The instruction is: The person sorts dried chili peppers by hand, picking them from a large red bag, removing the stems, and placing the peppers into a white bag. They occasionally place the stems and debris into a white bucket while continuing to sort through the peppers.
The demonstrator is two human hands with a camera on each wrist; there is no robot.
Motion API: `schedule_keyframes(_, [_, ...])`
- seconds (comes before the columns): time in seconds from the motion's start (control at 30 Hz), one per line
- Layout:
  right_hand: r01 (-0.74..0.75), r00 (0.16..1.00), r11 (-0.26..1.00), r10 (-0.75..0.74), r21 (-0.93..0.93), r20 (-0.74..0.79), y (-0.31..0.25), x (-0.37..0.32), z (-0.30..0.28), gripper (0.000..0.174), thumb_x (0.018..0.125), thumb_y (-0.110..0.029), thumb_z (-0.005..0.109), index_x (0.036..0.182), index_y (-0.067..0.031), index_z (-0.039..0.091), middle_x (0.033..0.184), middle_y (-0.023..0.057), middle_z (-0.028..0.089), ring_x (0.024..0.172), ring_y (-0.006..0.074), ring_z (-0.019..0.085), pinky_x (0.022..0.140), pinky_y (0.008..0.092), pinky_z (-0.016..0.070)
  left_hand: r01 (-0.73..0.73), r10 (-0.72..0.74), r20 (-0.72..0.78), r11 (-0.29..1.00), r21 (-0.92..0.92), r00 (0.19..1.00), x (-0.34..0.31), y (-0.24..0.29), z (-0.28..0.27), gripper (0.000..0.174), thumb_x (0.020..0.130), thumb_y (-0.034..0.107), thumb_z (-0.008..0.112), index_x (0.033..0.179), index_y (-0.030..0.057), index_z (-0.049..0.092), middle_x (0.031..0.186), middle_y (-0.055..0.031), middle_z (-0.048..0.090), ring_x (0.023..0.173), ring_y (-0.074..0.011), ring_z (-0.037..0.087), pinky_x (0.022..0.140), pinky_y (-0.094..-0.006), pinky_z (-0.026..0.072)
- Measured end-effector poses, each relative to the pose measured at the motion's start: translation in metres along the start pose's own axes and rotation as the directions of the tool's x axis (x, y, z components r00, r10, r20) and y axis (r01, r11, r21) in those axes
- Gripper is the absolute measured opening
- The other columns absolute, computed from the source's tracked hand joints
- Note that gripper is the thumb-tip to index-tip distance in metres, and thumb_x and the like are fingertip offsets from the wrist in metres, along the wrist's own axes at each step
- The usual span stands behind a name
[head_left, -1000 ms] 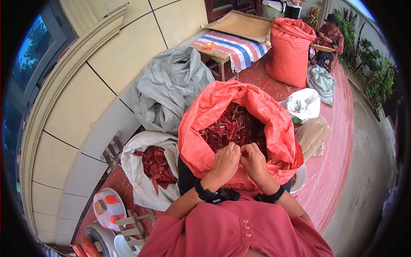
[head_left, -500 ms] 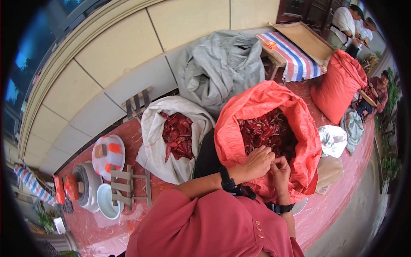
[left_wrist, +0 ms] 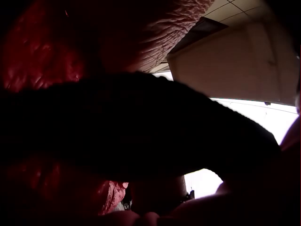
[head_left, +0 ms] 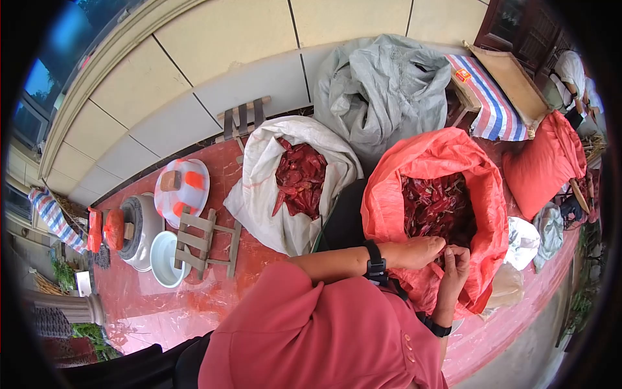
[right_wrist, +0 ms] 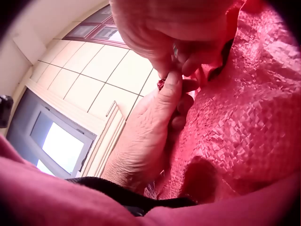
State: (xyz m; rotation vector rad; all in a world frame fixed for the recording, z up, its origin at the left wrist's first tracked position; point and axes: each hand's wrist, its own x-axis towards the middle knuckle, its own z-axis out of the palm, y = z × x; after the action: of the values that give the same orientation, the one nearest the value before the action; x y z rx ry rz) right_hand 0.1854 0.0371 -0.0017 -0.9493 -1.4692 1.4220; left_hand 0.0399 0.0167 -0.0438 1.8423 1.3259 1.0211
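My left hand and right hand meet over the near rim of an open red woven sack. Dried red chilies fill this sack. In the right wrist view, my right hand pinches a small dark red piece of dried chili between thumb and finger. The curled left hand pinches at the same spot, its fingertips against the right thumb. A strap and deep shadow hide most of the left wrist view.
A white sack of dried chilies stands left of the red one. Behind are a grey sack and a striped cloth on a low table. Wooden stools, a pale basin and a full red sack stand around.
The head view has turned left, so the sacks shift rightward and the stools and basin show more fully. Both hands stay together at the red sack's near rim.
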Motion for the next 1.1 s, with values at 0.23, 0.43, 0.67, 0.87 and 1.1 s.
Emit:
schedule_keyframes(0.23, [0.290,0.949,0.851,-0.315,-0.438,0.016,-0.009,-0.002,0.004,0.012,0.083,0.005,0.062,0.086,-0.0044,0.055,0.089,0.0079,0.060,0.081,0.0187,0.055,0.072,0.0295,0.0449,0.069,-0.055,0.097,0.988,-0.138,0.994,-0.001,0.007,-0.012,0.025,0.093,0.022,0.054,0.093,-0.0027,0.051,0.079,-0.0219,0.063,0.074,-0.0388,0.064,0.064,-0.0453,0.0478])
schedule_keyframes(0.43, [0.134,0.991,0.972,-0.132,-0.194,0.023,-0.029,-0.004,0.007,0.005,0.091,-0.004,0.059,0.089,-0.0036,0.055,0.083,0.0029,0.056,0.077,0.0101,0.052,0.068,0.0255,0.0438,0.113,-0.078,0.115,0.936,-0.334,0.990,-0.008,0.028,-0.031,0.026,0.098,0.025,0.051,0.103,-0.0009,0.056,0.070,-0.0060,0.049,0.065,-0.0099,0.047,0.058,-0.0301,0.0425])
schedule_keyframes(0.67, [-0.182,0.980,0.920,0.143,0.347,0.136,-0.025,0.005,-0.003,0.008,0.094,-0.013,0.059,0.090,-0.0067,0.056,0.083,-0.0023,0.057,0.078,0.0052,0.052,0.071,0.0217,0.0445,0.175,-0.131,0.184,0.953,-0.247,0.974,-0.006,0.034,-0.040,0.027,0.099,0.026,0.051,0.105,0.0012,0.058,0.075,-0.0037,0.056,0.069,-0.0116,0.053,0.063,-0.0283,0.0455])
schedule_keyframes(0.87, [-0.332,0.942,0.808,0.263,0.486,0.207,-0.009,0.004,-0.009,0.009,0.093,-0.015,0.061,0.090,-0.0077,0.058,0.081,-0.0019,0.058,0.073,0.0068,0.053,0.070,0.0217,0.0447,0.216,-0.121,0.308,0.931,-0.296,0.944,-0.008,0.030,-0.045,0.029,0.099,0.028,0.050,0.108,0.0014,0.058,0.077,-0.0037,0.057,0.072,-0.0103,0.054,0.067,-0.0279,0.0470])
schedule_keyframes(1.1, [-0.329,0.944,0.829,0.269,0.452,0.192,0.003,0.003,-0.007,0.009,0.093,-0.015,0.062,0.089,-0.0068,0.059,0.085,-0.0016,0.061,0.073,0.0052,0.053,0.068,0.0203,0.0444,0.244,-0.137,0.289,0.893,-0.378,0.948,-0.013,0.022,-0.042,0.032,0.100,0.032,0.049,0.108,0.0017,0.056,0.078,0.0008,0.052,0.071,-0.0077,0.049,0.065,-0.0246,0.0433])
